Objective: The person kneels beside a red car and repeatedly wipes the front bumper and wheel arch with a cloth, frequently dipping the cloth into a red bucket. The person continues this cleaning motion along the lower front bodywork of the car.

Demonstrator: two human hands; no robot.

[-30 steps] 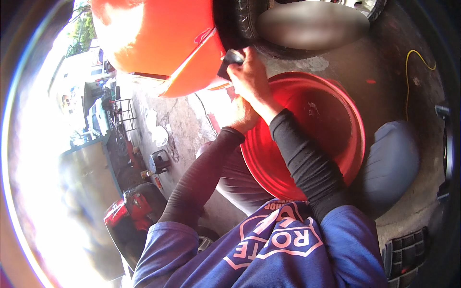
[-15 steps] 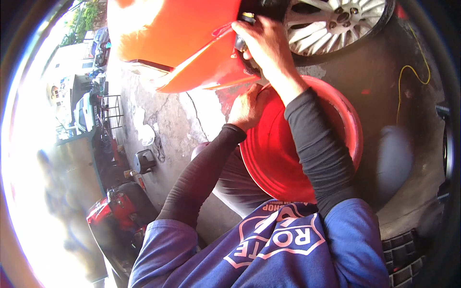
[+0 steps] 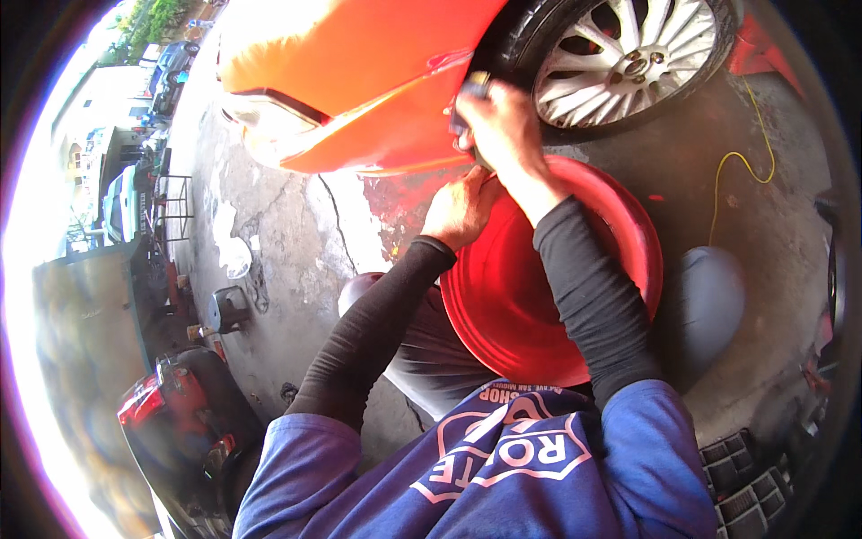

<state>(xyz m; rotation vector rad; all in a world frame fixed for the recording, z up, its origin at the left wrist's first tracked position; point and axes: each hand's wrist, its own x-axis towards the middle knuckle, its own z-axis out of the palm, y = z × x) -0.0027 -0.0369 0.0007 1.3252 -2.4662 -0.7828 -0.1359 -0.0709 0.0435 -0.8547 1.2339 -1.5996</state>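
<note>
A glossy orange-red car bumper [image 3: 395, 108] fills the upper middle, its rear edge meeting the wheel arch. At that edge my right hand [image 3: 507, 130] is closed around a dark hand tool with a yellowish top [image 3: 467, 101]; its exact kind is unclear. Just below, my left hand [image 3: 460, 211] is closed by the bumper's lower corner, and its fingertips are partly hidden. Beneath both forearms a large round red basin [image 3: 637, 225] lies between my knees. Beside my right hand stands the car wheel [image 3: 633, 67], with pale spokes and a black tyre.
A yellow cord [image 3: 750, 178] curves over the concrete floor [image 3: 296, 216] at the right. Toward the left are a small dark stool [image 3: 229, 308] and a red and black motorcycle [image 3: 184, 413]. Dark gridded mats [image 3: 741, 481] lie at lower right.
The view has shifted, bringing more of the wheel into sight. My right hand and its tool have come lower along the bumper's edge, while my left hand stays near the lower corner.
</note>
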